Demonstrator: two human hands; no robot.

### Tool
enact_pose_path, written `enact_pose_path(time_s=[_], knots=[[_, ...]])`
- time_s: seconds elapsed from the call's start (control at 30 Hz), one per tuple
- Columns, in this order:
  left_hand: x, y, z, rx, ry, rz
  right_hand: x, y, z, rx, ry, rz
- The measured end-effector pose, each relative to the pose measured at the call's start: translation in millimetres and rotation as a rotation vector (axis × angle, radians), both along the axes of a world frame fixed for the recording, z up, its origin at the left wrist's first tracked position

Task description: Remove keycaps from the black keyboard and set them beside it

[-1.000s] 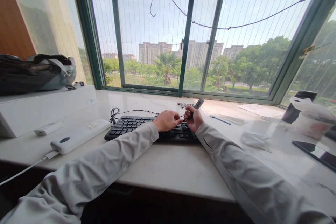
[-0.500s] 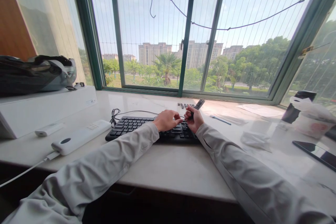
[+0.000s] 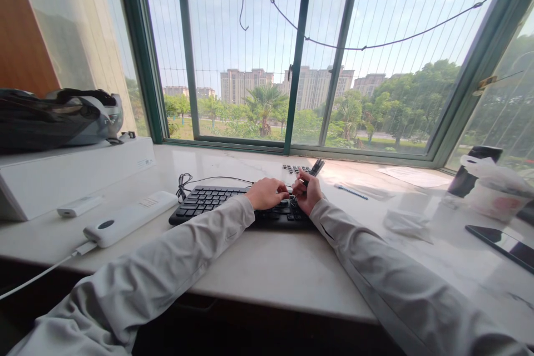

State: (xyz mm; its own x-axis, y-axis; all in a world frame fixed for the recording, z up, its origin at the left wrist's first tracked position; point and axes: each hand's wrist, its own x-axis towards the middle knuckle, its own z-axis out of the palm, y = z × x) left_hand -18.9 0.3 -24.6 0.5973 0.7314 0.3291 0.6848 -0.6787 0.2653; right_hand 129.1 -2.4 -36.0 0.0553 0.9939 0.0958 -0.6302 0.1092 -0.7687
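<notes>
A black keyboard (image 3: 208, 201) lies on the pale stone window counter (image 3: 267, 267), its cable coiled at the back left. My left hand (image 3: 265, 193) rests on the keyboard's right part with its fingers curled down onto the keys. My right hand (image 3: 307, 192) is closed round a thin black tool (image 3: 316, 167), which sticks up and away from the fist, its lower end over the keyboard's right end. Several loose black keycaps (image 3: 292, 168) lie in a row just behind the hands.
A white power bank (image 3: 127, 218) with a cable and a small white device (image 3: 79, 206) lie at the left, before a white box (image 3: 75, 172) bearing a dark bag. A pen (image 3: 349, 191), papers, a crumpled tissue (image 3: 406, 222), a dark cup (image 3: 473, 169) and a phone (image 3: 503, 242) lie to the right.
Both hands stay at the keyboard's right end; the view has shifted slightly, and the hands sit a little closer together. Nothing was picked up or let go.
</notes>
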Motion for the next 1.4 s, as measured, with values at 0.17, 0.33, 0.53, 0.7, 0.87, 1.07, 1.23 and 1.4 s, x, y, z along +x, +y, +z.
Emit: enact_pose_path(time_s=[0.17, 0.33, 0.53, 0.7, 0.87, 1.07, 1.23, 1.4], knots=[[3, -5, -2.8, -0.03, -0.016, 0.054, -4, 3, -2.5, 0.111, -0.082, 0.002], [4, -3, -4.9, -0.094, -0.057, 0.085, -8, 2, -0.3, 0.147, -0.15, 0.003], [7, -2, -5.9, -0.155, -0.089, 0.134, -10, -3, 1.0, 0.162, -0.171, 0.051], [9, -2, -6.2, -0.167, -0.096, 0.151, -11, -7, 0.2, 0.145, -0.205, 0.07], [9, 0, -5.9, -0.17, -0.079, 0.15, -12, -4, -4.0, 0.165, -0.243, -0.002], [8, 1, -6.0, -0.161, -0.077, 0.144, -11, 1, -9.0, 0.185, -0.267, -0.049], [8, 1, -6.7, -0.184, -0.081, 0.147, -12, 1, -8.7, 0.178, -0.26, -0.043], [8, 2, -7.1, -0.189, -0.076, 0.155, -12, 1, -10.0, 0.199, -0.269, -0.066]])
